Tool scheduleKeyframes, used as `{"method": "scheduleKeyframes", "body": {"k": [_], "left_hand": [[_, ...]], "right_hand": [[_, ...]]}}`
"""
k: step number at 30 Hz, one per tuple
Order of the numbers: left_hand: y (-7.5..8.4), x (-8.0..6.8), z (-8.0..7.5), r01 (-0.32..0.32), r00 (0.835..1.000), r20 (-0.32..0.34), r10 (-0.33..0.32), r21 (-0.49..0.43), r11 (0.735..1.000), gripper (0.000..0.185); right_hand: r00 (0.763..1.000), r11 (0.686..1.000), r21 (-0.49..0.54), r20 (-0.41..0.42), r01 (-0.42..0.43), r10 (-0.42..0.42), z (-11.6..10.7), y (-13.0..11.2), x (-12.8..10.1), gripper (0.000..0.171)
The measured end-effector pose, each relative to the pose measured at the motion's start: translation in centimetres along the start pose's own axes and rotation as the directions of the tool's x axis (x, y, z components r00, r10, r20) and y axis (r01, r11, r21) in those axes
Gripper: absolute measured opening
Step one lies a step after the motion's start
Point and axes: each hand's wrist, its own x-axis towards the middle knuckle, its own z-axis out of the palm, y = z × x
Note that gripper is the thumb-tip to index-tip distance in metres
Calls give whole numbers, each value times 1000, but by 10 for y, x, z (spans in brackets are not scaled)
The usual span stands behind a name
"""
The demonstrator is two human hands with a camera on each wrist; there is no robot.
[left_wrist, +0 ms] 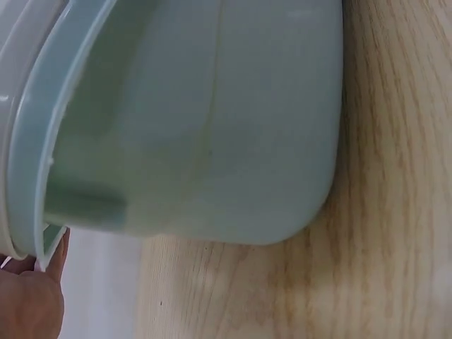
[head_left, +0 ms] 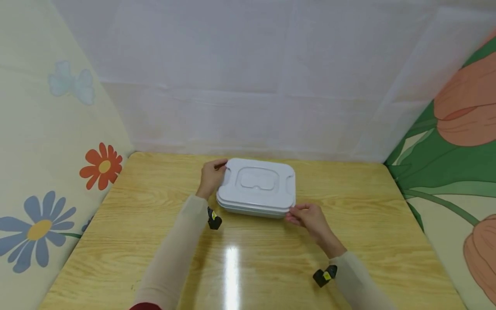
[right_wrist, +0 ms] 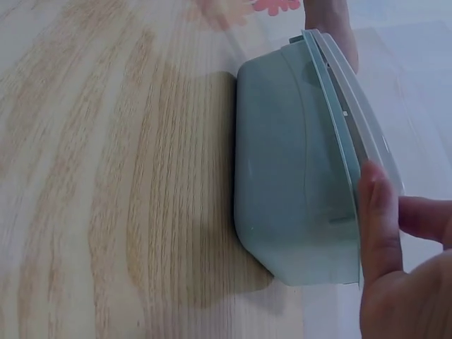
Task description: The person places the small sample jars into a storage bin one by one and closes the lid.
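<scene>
Lidded container held at two corners on wooden table

Table [head_left: 147, 241] of pale wood grain fills the near scene, backed by a white sheet on the far wall, with flower-printed panels to left and right. Container [head_left: 255, 189], pale grey-blue with a lid [head_left: 257, 183] seated on it, rests on the table toward the far side, roughly centred.

Head view shows the lid top with its raised centre panel and both arms in beige sleeves; neither wrist view shows that. Left hand [head_left: 211, 176] sits at the container's far left corner, fingers curled over the lid edge. Right hand [head_left: 310, 217] sits at the near right corner, fingertips pinching the rim.

Left wrist view shows what the head view hides: the container's side wall [left_wrist: 212, 120] standing on the wood, the projecting rim, and a fingertip [left_wrist: 56, 258] touching under that rim. Right wrist view shows the other side wall [right_wrist: 289, 191], the thin lid edge above the rim, and the thumb [right_wrist: 378, 219] pressed against the rim with a finger on the lid side.

Black wrist units [head_left: 214, 220] sit on both forearms.
</scene>
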Motion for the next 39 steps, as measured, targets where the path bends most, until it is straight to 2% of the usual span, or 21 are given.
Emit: {"method": "scheduleKeyframes", "body": {"k": [7, 13, 26, 36, 39], "left_hand": [[-6, 2, 3, -16, 1000, -9, 16, 28, 999, 31], [-10, 0, 7, -41, 998, -38, 42, 30, 999, 31], [-1, -21, 13, 42, 991, -126, -40, 16, 999, 33], [-1, -26, 8, 36, 988, -152, -24, 79, 996, 32], [-1, -25, 8, 23, 988, -155, -9, 85, 996, 30]], "right_hand": [[1000, 999, -36, -4, -12, 12, -3, -1, 2, 18], [998, 994, -101, -53, -29, 24, -8, 1, 9, 21], [995, 990, -137, -94, 8, -21, -22, -2, 21, 34], [998, 989, -149, -69, -3, -7, -17, -3, 20, 27], [998, 982, -187, -58, -1, -10, -16, -4, 17, 28]]}}
